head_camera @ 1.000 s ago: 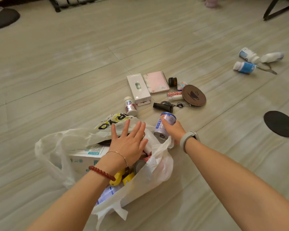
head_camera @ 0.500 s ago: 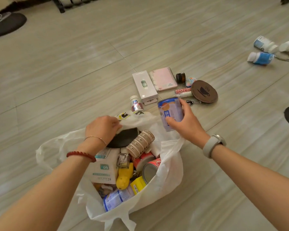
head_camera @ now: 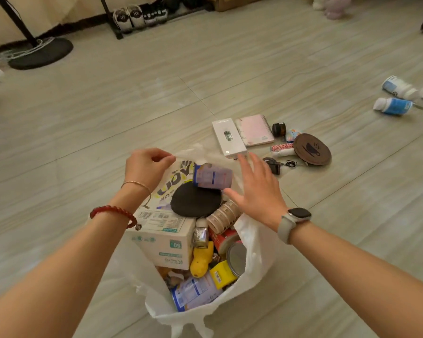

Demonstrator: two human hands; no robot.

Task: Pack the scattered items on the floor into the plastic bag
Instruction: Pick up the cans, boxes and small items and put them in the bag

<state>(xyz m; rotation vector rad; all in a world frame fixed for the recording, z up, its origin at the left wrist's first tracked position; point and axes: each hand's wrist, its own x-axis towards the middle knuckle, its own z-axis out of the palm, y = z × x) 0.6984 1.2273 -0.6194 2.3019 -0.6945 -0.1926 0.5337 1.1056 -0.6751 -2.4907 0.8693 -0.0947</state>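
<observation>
White plastic bag (head_camera: 257,259), blue-labelled can (head_camera: 213,176), black round pad (head_camera: 195,201), pink notebook (head_camera: 254,130), leopard-print pink tube (head_camera: 282,148), brown coaster (head_camera: 311,149), yellow toy (head_camera: 200,262)

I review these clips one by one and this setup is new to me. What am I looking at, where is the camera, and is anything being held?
No machine here: a person's two bare hands, filmed by one camera worn on the head, looking down at the floor. The left hand pinches the rim of a white plastic bag, holding it open. The right hand is open and holds nothing; a blue can lies just beside it on top of the bag's contents. Still on the floor: a white box, a pink notebook, a brown coaster and two blue bottles.
</observation>
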